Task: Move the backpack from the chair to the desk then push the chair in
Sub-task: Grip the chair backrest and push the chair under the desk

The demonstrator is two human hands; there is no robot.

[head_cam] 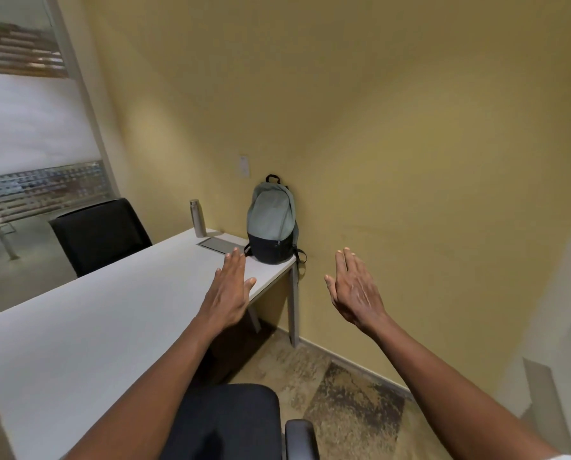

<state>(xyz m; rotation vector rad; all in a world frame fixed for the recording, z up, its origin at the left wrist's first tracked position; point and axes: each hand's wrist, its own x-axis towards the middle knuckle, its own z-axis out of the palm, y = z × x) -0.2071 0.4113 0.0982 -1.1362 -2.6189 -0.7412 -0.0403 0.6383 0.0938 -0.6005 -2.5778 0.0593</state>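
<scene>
While both arms are stretched forward, the left hand point(230, 288) is held flat over the near corner of the white tabletop point(88, 313), fingers spread and nothing gripped. The right hand point(355, 288) is raised beside it, past the tabletop's edge, likewise spread and unladen. The grey and black backpack point(272, 224) is seen standing upright on the far corner of the tabletop, against the yellow wall point(410, 144), apart from both hands. A metal bottle point(197, 218) is set to its left, with a flat panel point(219, 244) between them. A black chair point(227, 423) is seen below, beside the tabletop, with its seat bare. A second black chair point(99, 235) is placed beyond the tabletop.
</scene>
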